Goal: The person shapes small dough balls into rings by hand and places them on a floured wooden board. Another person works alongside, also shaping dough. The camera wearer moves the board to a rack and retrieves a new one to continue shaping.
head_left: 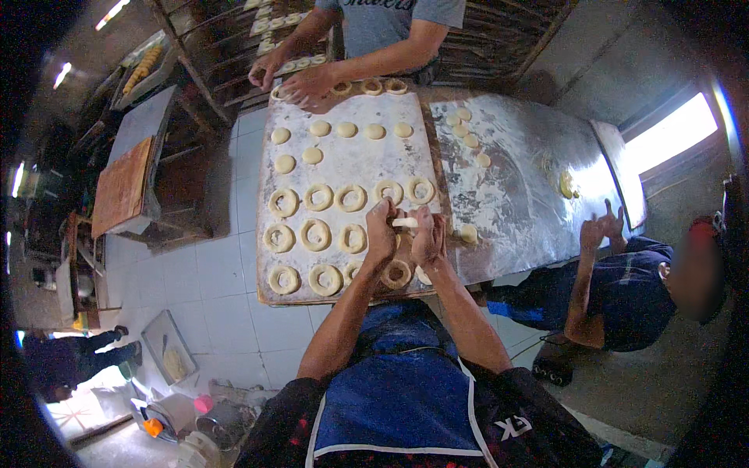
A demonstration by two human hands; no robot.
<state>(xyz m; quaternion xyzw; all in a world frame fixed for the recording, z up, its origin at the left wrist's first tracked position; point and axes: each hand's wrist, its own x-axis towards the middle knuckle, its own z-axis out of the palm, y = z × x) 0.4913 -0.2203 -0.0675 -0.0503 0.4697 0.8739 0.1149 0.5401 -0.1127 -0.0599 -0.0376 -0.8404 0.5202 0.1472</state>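
Left hand (381, 230) and right hand (426, 234) grip pale, narrow dough piece (405, 223) between them, over flour-dusted rectangular board (363, 165).

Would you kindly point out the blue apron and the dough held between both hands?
Blue apron (396, 402), head view: middle of its front.
Held dough (405, 223), head view: middle of its visible strip.

The left hand (381, 232) and right hand (425, 238) partly hide a dough piece (405, 223); at twelve o'clock the top edge (374, 1) cuts off a co-worker (382, 39); at three, another person's head (696, 273) is blurred.
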